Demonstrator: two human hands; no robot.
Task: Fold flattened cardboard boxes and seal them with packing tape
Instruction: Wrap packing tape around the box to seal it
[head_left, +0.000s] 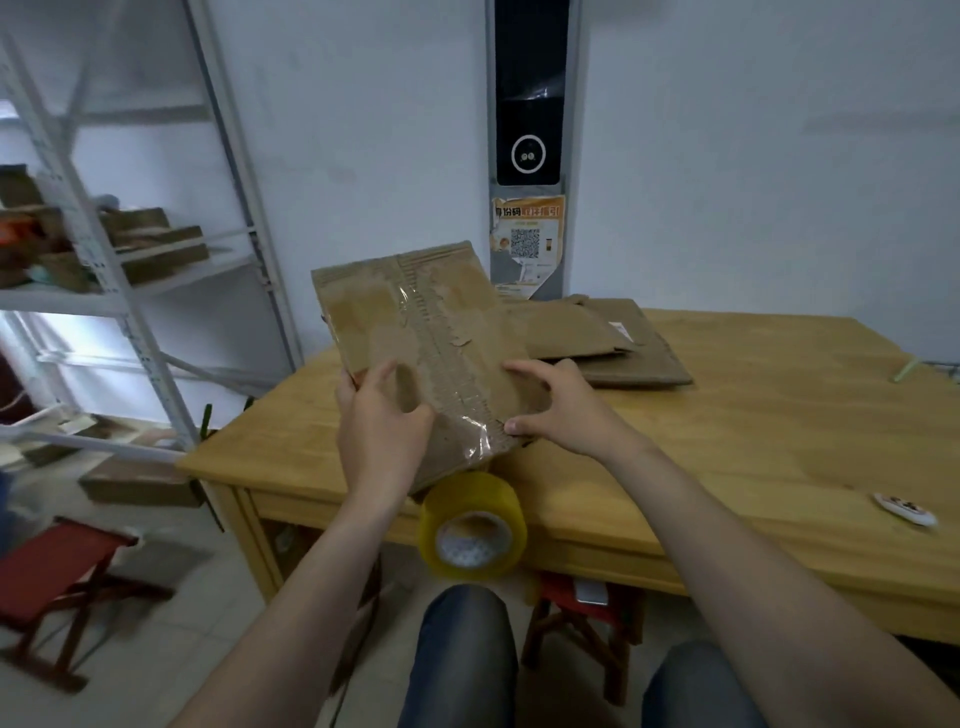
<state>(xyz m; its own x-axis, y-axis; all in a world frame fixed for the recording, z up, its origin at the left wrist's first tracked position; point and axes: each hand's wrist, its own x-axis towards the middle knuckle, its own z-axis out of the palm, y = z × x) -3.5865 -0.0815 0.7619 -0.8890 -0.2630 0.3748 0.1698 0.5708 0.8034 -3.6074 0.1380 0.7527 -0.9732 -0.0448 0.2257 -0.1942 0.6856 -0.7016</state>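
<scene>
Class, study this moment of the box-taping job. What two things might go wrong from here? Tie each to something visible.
1. The tape roll overlaps the table's front edge, below the cardboard box; if unsupported, it may fall.
2. The clear tape is crinkled at its lower end over torn cardboard, so the seal may hold poorly.

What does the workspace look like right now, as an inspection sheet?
Surface: wooden table, partly bare.
Job's things: worn cardboard box held up, clear tape on it; yellow packing tape roll below it; flattened boxes stacked behind.
Clutter: small white oval item at right.
Hands: left hand and right hand both grip the box.
Cables: nothing seen.
Surroundings: metal shelving, red stool, wall panel with QR poster.
</scene>
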